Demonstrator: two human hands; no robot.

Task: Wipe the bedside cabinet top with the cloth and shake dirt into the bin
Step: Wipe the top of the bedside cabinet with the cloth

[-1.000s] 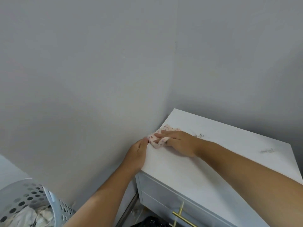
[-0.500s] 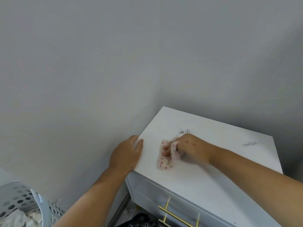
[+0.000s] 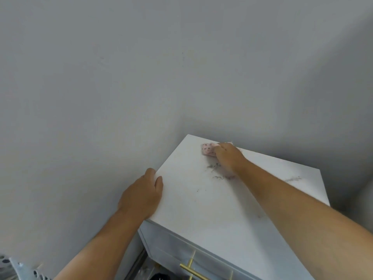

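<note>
R hand (image 3: 227,156) pressing cloth (image 3: 207,151) flat on cabinet (image 3: 201,211) top, far corner. L hand (image 3: 142,196) open, gripping nothing, braced on left edge. Dust streaks (image 3: 217,170) mid-top.

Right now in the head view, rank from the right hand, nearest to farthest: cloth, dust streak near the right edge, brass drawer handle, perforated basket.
1. Cloth: under the right hand, far corner of the cabinet top.
2. Dust streak: to the right, near the top's right edge.
3. Brass drawer handle: cabinet front, below.
4. Perforated basket: bottom left, on the floor side.
</note>
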